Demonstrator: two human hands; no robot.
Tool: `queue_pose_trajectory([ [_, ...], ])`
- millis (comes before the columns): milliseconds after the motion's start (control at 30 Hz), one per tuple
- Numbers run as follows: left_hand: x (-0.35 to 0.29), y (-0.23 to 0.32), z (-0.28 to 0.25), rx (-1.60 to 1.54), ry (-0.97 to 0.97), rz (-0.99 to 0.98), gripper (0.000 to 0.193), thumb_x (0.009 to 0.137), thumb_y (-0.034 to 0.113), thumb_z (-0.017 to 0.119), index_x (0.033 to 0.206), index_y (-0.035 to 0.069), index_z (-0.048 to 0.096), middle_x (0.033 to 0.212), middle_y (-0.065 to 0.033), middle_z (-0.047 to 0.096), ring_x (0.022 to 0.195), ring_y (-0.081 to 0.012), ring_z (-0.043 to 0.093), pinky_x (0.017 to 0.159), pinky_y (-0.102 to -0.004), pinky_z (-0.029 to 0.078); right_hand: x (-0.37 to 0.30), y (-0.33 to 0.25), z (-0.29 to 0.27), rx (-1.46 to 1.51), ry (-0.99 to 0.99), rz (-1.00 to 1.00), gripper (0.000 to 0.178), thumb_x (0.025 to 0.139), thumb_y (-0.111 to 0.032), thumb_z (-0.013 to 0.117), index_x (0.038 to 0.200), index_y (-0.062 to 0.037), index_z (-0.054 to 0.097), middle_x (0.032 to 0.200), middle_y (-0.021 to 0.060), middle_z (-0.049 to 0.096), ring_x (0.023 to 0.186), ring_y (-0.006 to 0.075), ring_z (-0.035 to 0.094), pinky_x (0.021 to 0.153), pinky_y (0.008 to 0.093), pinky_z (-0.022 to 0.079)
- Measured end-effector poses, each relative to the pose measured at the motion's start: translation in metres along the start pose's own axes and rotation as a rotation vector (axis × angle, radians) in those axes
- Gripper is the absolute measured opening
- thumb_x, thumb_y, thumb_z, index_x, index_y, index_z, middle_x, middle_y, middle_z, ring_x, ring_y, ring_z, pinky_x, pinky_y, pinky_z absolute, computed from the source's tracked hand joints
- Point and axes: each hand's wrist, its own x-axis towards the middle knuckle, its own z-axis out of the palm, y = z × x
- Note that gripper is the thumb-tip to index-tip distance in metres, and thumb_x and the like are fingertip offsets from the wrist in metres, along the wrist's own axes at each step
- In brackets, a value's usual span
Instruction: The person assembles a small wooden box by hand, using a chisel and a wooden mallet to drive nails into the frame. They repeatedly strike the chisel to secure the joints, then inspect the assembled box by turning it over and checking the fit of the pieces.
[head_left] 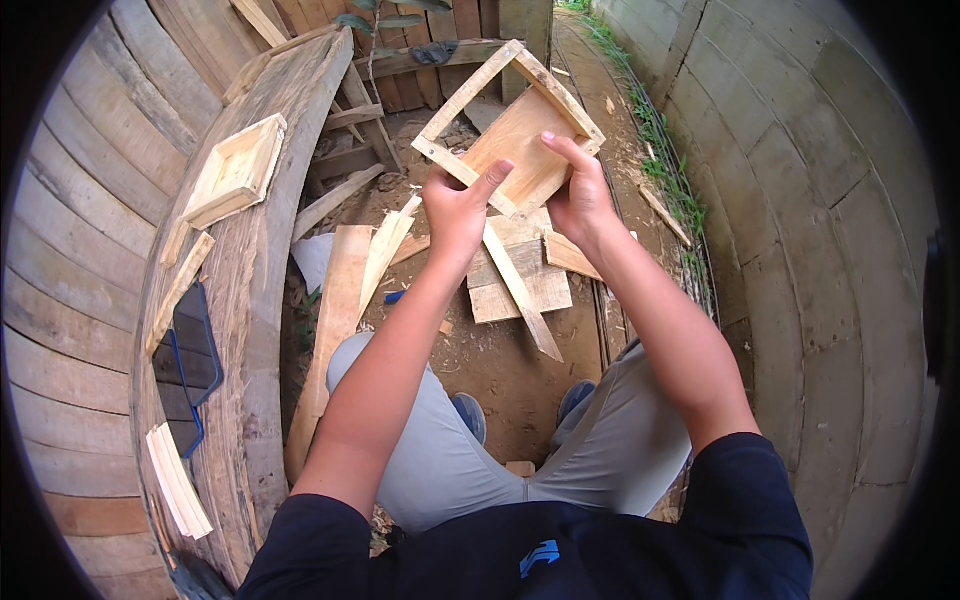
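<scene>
Both hands hold up a square wooden frame (pixel 465 93), tilted with one corner pointing away from me. A flat wooden board (pixel 520 140) lies against the frame and fills part of its opening; the ground shows through the rest. My left hand (pixel 460 210) grips the near left corner, its thumb over the frame's edge. At the near right side my right hand (pixel 582 190) is wrapped round the frame and board, with the thumb pressed on the board's face. The fingers under the wood are hidden.
On the thick wooden bench (pixel 265 300) at left are a shallow wooden box (pixel 238 170), wood strips (pixel 178 480) and dark panels with blue edges (pixel 190 360). Planks (pixel 340 290) and board pieces (pixel 520 285) lie on the ground before me. A block wall (pixel 800 220) stands at right.
</scene>
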Motion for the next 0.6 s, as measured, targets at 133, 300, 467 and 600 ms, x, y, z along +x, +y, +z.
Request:
queue_pose_trajectory([
  [133,0.014,-0.006,-0.013,-0.101,0.105,-0.139,0.06,0.089,0.051,0.076,0.112,-0.003,0.062,0.103,-0.0108,0.069,0.09,-0.0151,0.067,0.077,-0.0298,0.054,0.0,0.002,0.002,-0.093,-0.201,-0.088,0.053,0.085,-0.015,0.076,0.129,-0.0023,0.052,0.123,0.0101,0.063,0.118,0.0222,0.059,0.105,0.0421,0.043],
  [300,0.028,0.0,-0.031,-0.085,0.088,-0.414,0.074,0.098,0.062,0.053,0.134,-0.003,0.049,0.129,-0.0178,0.058,0.117,-0.024,0.06,0.099,-0.0398,0.049,-0.003,-0.002,0.008,-0.21,-0.251,-0.081,0.05,0.085,-0.009,0.08,0.128,-0.0023,0.055,0.119,0.0073,0.065,0.113,0.0183,0.064,0.1,0.0392,0.052],
  [467,0.028,-0.006,-0.027,0.109,0.248,-0.192,0.059,0.098,0.041,0.063,0.135,-0.001,0.045,0.134,-0.0191,0.052,0.123,-0.0243,0.051,0.106,-0.0385,0.042,-0.001,0.01,0.006,-0.54,0.06,-0.155,0.034,0.085,-0.012,0.08,0.113,-0.0011,0.063,0.097,0.0009,0.068,0.095,0.0139,0.068,0.083,0.0322,0.057],
  [600,0.024,-0.001,-0.027,0.264,-0.28,0.013,0.056,0.089,0.027,0.074,0.136,0.002,0.055,0.133,-0.0139,0.061,0.125,-0.0223,0.057,0.107,-0.0361,0.043,0.004,0.018,-0.006,-0.572,0.237,-0.128,0.035,0.082,-0.008,0.079,0.112,0.0019,0.065,0.101,0.0105,0.072,0.089,0.0164,0.07,0.079,0.0331,0.056],
])
